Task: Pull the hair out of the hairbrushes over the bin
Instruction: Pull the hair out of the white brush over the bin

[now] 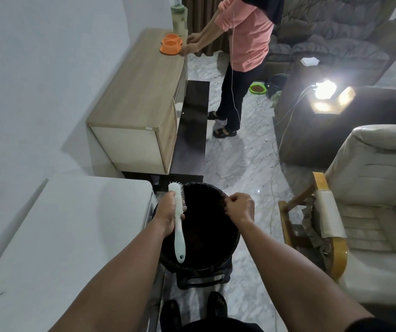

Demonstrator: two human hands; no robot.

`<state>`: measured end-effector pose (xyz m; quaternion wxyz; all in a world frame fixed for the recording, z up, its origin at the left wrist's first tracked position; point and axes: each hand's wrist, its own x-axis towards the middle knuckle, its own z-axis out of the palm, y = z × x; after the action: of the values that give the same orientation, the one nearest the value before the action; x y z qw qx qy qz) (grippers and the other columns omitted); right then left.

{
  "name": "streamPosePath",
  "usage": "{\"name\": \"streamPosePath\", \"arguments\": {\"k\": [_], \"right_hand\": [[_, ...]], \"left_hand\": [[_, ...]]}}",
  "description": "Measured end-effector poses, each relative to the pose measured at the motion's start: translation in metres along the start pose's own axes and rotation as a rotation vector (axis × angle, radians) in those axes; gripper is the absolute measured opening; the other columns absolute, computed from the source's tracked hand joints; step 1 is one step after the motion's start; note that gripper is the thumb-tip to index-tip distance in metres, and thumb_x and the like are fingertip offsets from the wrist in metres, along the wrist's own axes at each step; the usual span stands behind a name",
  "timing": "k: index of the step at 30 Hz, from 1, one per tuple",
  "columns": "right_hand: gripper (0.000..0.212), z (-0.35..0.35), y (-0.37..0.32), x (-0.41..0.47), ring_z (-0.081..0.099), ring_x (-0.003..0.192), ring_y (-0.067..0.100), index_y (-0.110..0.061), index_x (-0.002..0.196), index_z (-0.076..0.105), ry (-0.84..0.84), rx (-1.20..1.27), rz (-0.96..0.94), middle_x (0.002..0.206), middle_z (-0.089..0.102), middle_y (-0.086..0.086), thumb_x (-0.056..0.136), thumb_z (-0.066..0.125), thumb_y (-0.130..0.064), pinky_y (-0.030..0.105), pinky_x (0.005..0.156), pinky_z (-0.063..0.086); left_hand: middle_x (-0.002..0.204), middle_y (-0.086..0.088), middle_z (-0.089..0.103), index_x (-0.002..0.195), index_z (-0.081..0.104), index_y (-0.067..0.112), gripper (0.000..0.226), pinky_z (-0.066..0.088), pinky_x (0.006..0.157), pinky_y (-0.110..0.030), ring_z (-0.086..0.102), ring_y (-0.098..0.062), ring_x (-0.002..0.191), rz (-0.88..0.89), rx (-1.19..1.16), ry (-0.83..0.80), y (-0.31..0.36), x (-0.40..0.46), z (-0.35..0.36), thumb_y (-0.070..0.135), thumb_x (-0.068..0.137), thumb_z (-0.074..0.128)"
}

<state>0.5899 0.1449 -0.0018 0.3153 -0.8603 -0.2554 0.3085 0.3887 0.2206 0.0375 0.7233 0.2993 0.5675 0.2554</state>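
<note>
A pale mint hairbrush (178, 219) is held upright over the left side of a round black bin (204, 236), bristles facing right, handle pointing down towards me. My left hand (167, 215) grips it around the neck below the bristle head. A little dark hair shows among the lower bristles. My right hand (238, 207) hovers over the bin's right rim with fingers curled and fingertips pinched together; whether hair is between them is too small to tell.
A white table (60, 248) stands to the left of the bin. Behind it is a wooden cabinet (139, 92) with orange bowls (171, 44), where a person in a pink top (247, 37) stands. A cream armchair (371, 212) sits to the right; cables cross the marble floor.
</note>
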Motion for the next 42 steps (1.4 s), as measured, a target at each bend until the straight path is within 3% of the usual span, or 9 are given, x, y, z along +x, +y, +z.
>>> {"name": "streamPosePath", "arguments": {"k": [7,11,15,18,23,27,29,37,42], "right_hand": [[0.011,0.005,-0.006,-0.004,0.069,0.058,0.019,-0.001,0.093,0.077,-0.191,0.174,0.134,0.072,0.072,0.012,0.091,0.068,0.005,0.031,0.060,0.065],[0.058,0.018,0.000,-0.002,0.076,0.094,0.027,-0.011,0.136,0.065,-0.305,0.012,0.103,0.110,0.076,0.011,0.079,0.079,-0.006,0.043,0.081,0.066],[0.016,0.008,-0.008,-0.009,0.075,0.084,0.023,-0.021,0.092,0.080,-0.199,-0.031,0.015,0.087,0.077,0.000,0.090,0.066,-0.013,0.044,0.085,0.065],[0.032,0.012,-0.012,-0.003,0.068,0.078,0.022,-0.020,0.107,0.081,-0.244,0.044,-0.057,0.077,0.068,-0.007,0.089,0.056,-0.012,0.051,0.088,0.064],[0.052,0.019,-0.045,-0.017,0.068,0.107,0.011,-0.037,0.124,0.075,-0.365,0.078,-0.364,0.122,0.068,-0.006,0.075,0.084,-0.051,0.030,0.096,0.055],[0.009,0.016,-0.050,-0.016,0.065,0.095,0.008,-0.027,0.089,0.084,-0.281,-0.160,-0.458,0.101,0.068,-0.010,0.083,0.083,-0.034,0.026,0.082,0.050],[0.008,0.007,-0.047,-0.011,0.069,0.090,0.014,-0.025,0.086,0.083,-0.159,-0.170,-0.370,0.091,0.074,-0.007,0.087,0.076,-0.029,0.030,0.078,0.052],[0.015,-0.003,-0.035,-0.001,0.073,0.096,0.026,-0.018,0.088,0.077,-0.013,-0.111,-0.127,0.094,0.078,0.005,0.094,0.066,-0.026,0.035,0.086,0.058],[0.018,0.025,-0.046,-0.020,0.068,0.080,0.008,-0.025,0.095,0.082,-0.330,-0.050,-0.237,0.082,0.073,-0.008,0.083,0.083,-0.038,0.029,0.077,0.052]], "left_hand": [[0.090,-0.012,0.054,0.121,0.053,0.008,0.031,0.043,0.047,-0.028,0.053,-0.020,0.069,-0.008,-0.021,-0.016,-0.005,0.002,-0.007,0.023,0.099,0.036],[0.114,-0.017,0.062,0.127,0.053,0.015,0.025,0.060,0.060,-0.038,0.064,-0.029,0.087,-0.028,0.005,-0.003,-0.009,0.001,-0.002,0.026,0.107,0.043],[0.115,-0.014,0.065,0.125,0.057,0.022,0.024,0.063,0.062,-0.038,0.072,-0.031,0.091,-0.009,0.164,-0.017,-0.014,-0.001,0.000,0.036,0.108,0.047],[0.105,-0.011,0.071,0.124,0.066,0.015,0.025,0.058,0.057,-0.031,0.071,-0.026,0.086,0.014,0.280,-0.044,-0.018,0.000,0.002,0.027,0.103,0.056],[0.091,-0.010,0.071,0.110,0.075,0.010,0.016,0.052,0.056,-0.024,0.067,-0.019,0.079,0.082,0.473,-0.141,-0.020,-0.003,0.007,0.013,0.097,0.066],[0.080,-0.012,0.066,0.107,0.076,0.004,0.016,0.045,0.053,-0.023,0.062,-0.016,0.067,0.116,0.571,-0.175,-0.021,-0.003,0.008,0.010,0.091,0.073],[0.087,-0.011,0.071,0.117,0.075,0.008,0.028,0.048,0.054,-0.023,0.066,-0.015,0.071,0.100,0.661,-0.209,-0.022,-0.004,0.001,0.014,0.090,0.076],[0.110,-0.008,0.066,0.149,0.029,0.018,0.085,0.061,0.063,-0.030,0.073,-0.021,0.085,0.098,0.685,-0.189,-0.021,-0.004,-0.015,0.012,0.084,0.083],[0.113,-0.006,0.067,0.159,0.020,0.028,0.100,0.061,0.067,-0.034,0.073,-0.025,0.094,0.143,0.720,-0.213,-0.018,0.000,-0.008,0.011,0.083,0.083]]}}
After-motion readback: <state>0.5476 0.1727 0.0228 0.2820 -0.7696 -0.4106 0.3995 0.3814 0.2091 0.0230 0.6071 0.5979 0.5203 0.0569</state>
